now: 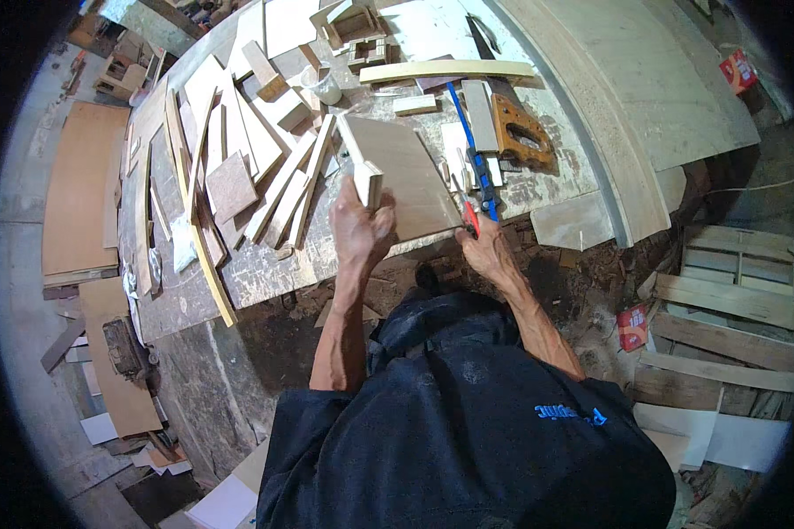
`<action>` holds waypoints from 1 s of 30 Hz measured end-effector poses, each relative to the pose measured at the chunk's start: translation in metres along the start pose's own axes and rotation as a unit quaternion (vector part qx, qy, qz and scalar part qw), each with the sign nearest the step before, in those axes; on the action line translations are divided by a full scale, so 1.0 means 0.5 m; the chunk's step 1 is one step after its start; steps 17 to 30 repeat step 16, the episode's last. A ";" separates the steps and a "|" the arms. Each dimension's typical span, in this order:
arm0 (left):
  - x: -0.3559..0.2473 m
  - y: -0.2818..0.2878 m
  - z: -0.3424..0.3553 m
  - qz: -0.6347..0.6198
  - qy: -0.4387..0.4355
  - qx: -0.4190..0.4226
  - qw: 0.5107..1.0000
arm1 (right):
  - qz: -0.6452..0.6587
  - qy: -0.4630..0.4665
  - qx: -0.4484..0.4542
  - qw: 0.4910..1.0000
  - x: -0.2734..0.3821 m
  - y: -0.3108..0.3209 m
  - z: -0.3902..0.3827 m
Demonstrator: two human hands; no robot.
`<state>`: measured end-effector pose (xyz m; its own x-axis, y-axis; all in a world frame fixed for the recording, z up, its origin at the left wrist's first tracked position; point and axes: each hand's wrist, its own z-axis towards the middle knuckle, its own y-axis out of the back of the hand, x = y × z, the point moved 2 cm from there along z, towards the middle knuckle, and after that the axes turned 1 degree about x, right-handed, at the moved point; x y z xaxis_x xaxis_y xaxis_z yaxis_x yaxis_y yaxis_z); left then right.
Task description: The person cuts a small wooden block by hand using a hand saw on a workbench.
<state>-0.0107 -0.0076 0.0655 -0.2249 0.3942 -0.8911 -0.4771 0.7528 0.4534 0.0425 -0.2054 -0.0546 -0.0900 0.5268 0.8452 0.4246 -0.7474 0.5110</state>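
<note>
A flat, pale wooden panel [406,163] lies near the front edge of the workbench, between my hands. On its left side, my left hand [362,225] is closed round a light wooden piece [370,183] with a squared end. At the panel's near right corner, my right hand [487,251] is closed on a thin red-handled tool [473,217], its kind not clear. Just beyond that hand rests a blue bar clamp [474,145]. To the clamp's right lies a handsaw with a wooden handle [522,134].
Many loose wood strips and offcuts [282,198] cover the bench's left side. A curved wooden strip [445,70] and a clear plastic cup [321,85] lie farther back. A long board [591,115] borders the right. Slatted wooden frames [732,300] stand at the lower right.
</note>
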 end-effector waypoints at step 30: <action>0.279 0.041 -0.013 0.396 0.025 0.041 0.917 | -0.110 -0.023 -0.009 0.994 0.059 -0.035 0.009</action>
